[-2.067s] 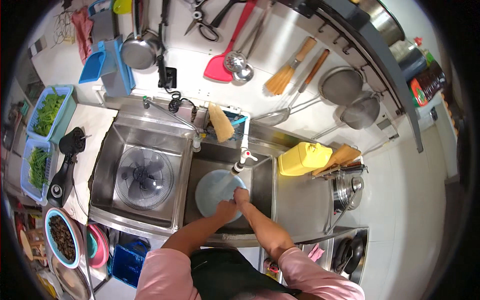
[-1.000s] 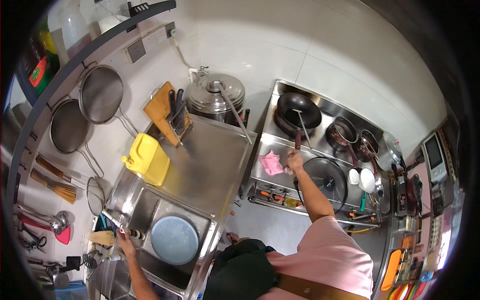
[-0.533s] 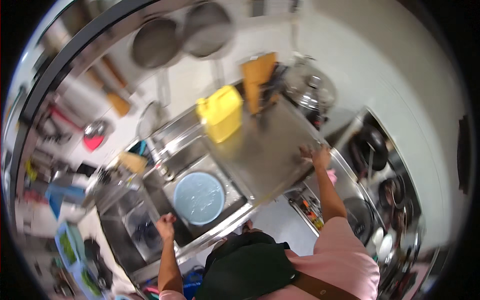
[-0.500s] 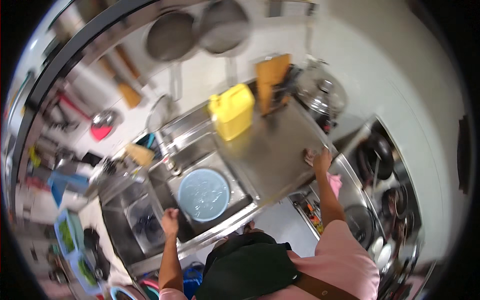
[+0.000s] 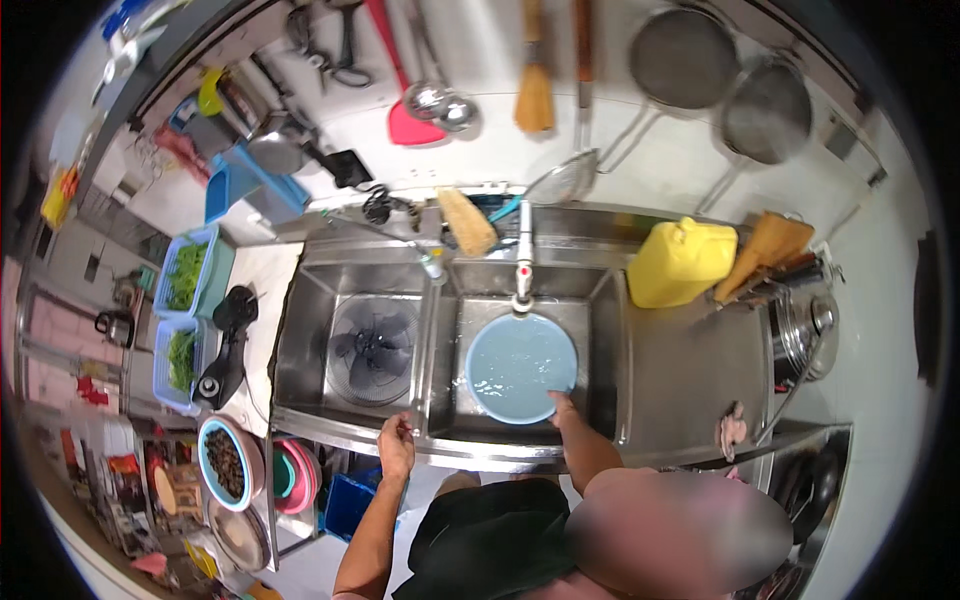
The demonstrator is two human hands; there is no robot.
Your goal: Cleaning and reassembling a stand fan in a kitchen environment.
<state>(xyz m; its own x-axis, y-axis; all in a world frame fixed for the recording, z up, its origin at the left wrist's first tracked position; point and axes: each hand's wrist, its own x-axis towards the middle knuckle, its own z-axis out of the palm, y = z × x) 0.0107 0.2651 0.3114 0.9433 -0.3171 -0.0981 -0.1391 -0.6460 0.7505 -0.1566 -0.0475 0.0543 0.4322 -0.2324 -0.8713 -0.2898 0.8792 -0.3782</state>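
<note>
A round light-blue basin (image 5: pixel 541 411) full of water stands in the right bowl of the steel sink, under the white-handled faucet (image 5: pixel 524 262). My right hand (image 5: pixel 566 410) is at the basin's near right rim, fingers closed over it and the tips at the water. Over the sink's front edge, below the left bowl, my left hand (image 5: pixel 396 448) hangs with fingers loosely curled and slightly apart; I see nothing in it. A crumpled pinkish cloth (image 5: pixel 733 428) lies on the steel counter to the right, away from both hands.
A dark fan blade with its round grille (image 5: pixel 372 348) lies in the left bowl. A yellow jug (image 5: pixel 682 262) stands on the counter, with wooden boards (image 5: pixel 768 250) and knives beside it. Bins of greens (image 5: pixel 185 275) sit at left. Pans (image 5: pixel 684 58) and ladles hang above.
My right hand has left the cloth on the right counter and come to the basin's rim. My left hand stays low by the sink's front edge. The view has turned left.
</note>
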